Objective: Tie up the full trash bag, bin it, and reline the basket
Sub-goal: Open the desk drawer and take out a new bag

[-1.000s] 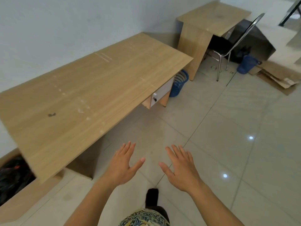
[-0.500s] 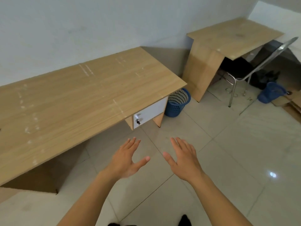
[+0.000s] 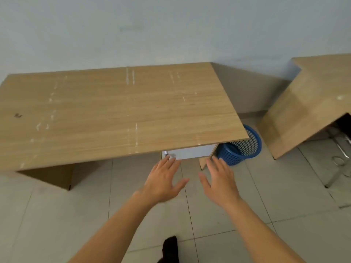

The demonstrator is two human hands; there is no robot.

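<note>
A blue mesh basket (image 3: pixel 240 149) stands on the tiled floor at the right end of the long wooden desk (image 3: pixel 114 111), partly hidden under the desktop's corner. No bag shows in it from here. My left hand (image 3: pixel 163 181) and my right hand (image 3: pixel 221 182) are held out side by side in front of me, palms down, fingers straight and spread, holding nothing. Both hover above the floor in front of the desk's white drawer (image 3: pixel 188 153), short of the basket. No trash bag is in view.
A second wooden desk (image 3: pixel 311 103) stands at the right, with metal chair legs (image 3: pixel 340 164) beside it. The pale wall runs behind both desks. My dark foot (image 3: pixel 170 247) shows at the bottom on the open tiled floor.
The view has swung left and moved closer to the long desk, so the blue basket sits nearer. Both hands stay out in front, spread and empty.
</note>
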